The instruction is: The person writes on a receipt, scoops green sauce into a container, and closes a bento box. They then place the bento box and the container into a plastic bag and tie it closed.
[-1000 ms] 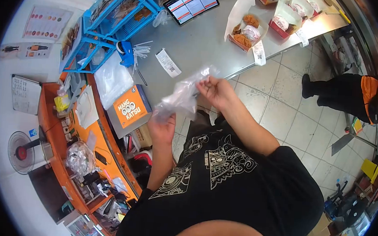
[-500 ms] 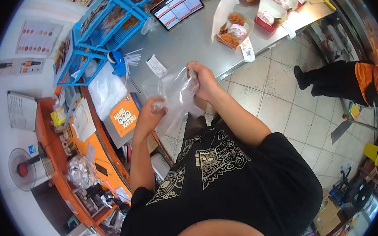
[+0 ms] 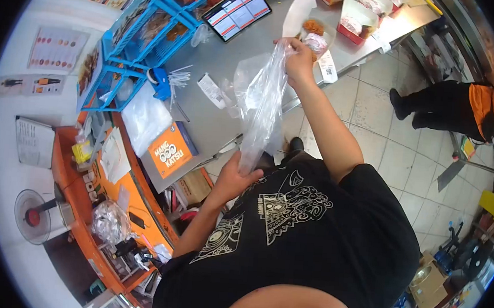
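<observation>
- The clear bag [image 3: 264,106] was pulled out long between the two hands, across the near edge of the gray table [image 3: 225,61] in this view.
- The right hand [image 3: 300,60] was at the far end of the bag. Its fingers were curled and clamped on the plastic.
- The left hand [image 3: 235,182] was at the near end, touching the bag. Its thumb stuck out to the right. The bag hid some fingers, so I cannot tell if they were pinched shut.
- Just past the right hand was an open food box [image 3: 295,15] with brown crispy food [image 3: 313,27] and a wrapped lump [image 3: 315,42] in it. The hand hid part of the box.
- A long white paper [image 3: 328,67] was near that box, on its right.
- A white slip [image 3: 210,90] lay flat to the left of the bag.
- Farther off on the table was a tablet [image 3: 237,13] with a lit screen.
- A blue tape holder [image 3: 159,84] was at the left, by thin white sticks [image 3: 179,76].
- An orange box [image 3: 170,151] was to the left of the left hand.
- A person [image 3: 482,110] in black and orange was well apart, at the far right.
</observation>
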